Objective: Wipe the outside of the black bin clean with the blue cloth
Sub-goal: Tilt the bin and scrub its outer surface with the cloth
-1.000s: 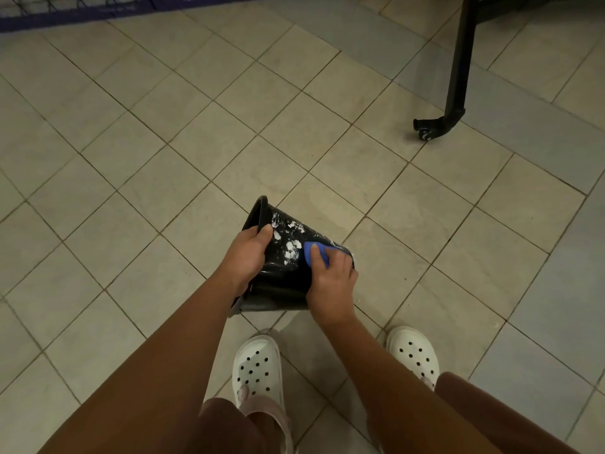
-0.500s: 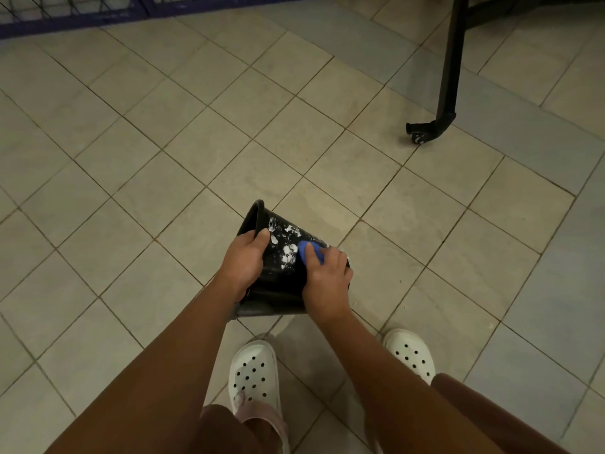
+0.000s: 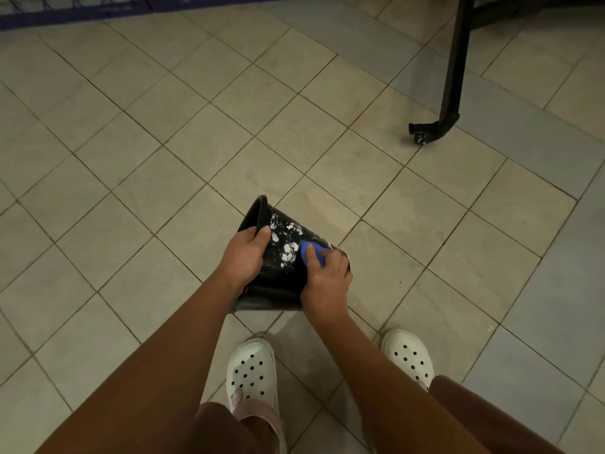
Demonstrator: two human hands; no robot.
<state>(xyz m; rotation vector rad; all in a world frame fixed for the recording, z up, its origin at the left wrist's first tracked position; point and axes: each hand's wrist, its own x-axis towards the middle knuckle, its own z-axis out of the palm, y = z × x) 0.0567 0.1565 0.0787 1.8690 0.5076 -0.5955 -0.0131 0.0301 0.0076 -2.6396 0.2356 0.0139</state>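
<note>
- Head view: the black bin (image 3: 278, 290) is tilted on its side over the tiled floor (image 3: 163, 158), its open rim turned up and to the left, its base end to the right. Whether it touches the floor I cannot tell.
- The left hand (image 3: 244, 257) grips the bin at the rim, thumb lying on the outer wall and the fingers curled over the edge, out of sight.
- The right hand (image 3: 327, 283) is closed around the blue cloth (image 3: 311, 252), fingers curled on it, pressing it against the bin's outer wall near the base end.
- Only a small bunched part of the cloth shows beyond the fingers.
- White smears (image 3: 289, 249) cover the bin's upper wall between the two hands, and the cloth touches their right edge.
- Below the bin, two white perforated clogs stand on the tiles: the left clog (image 3: 250, 368) just under the bin, the right clog (image 3: 407, 355) lower and to its right.
- Well beyond the bin, up and to the right, a black frame leg (image 3: 453, 77) comes down to a small caster (image 3: 420, 137) on the floor.
- Far above and left of the bin, a dark blue rail (image 3: 65, 14) runs along the edge of the floor.
</note>
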